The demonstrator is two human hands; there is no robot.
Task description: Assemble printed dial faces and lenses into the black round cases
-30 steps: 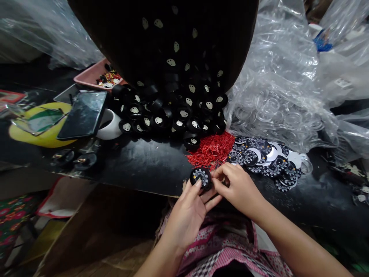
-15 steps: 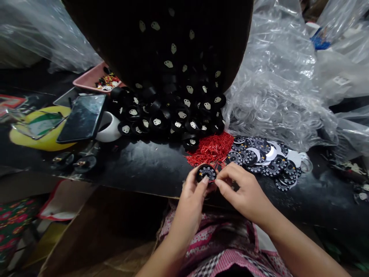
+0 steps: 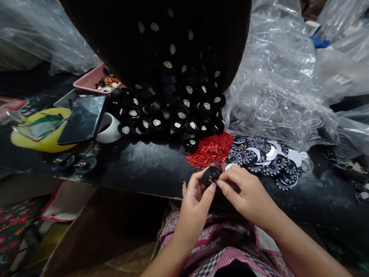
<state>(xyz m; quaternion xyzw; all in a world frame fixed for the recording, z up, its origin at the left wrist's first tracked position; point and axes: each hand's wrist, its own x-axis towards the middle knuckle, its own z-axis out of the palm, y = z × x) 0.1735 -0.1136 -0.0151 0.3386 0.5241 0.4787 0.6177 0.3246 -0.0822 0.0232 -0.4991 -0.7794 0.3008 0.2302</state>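
Between the thumb and fingers of my left hand is a round black case, tilted so its dial faces to the right. My right hand is pinched at the case's right edge, where a bit of red shows; what its fingertips hold is too small to make out. Just beyond my hands lies a heap of red pointers. Printed black dials are spread to its right. Many black cases with pale plates spill out of a large dark container.
Clear plastic rings lie in a plastic bag at the right. On the left are a propped phone, a white roll, a yellow object with glasses, a pink tray and two black discs.
My left hand has tilted the black case, turning its dial from facing up towards the right. My right hand stays pinched at its edge.
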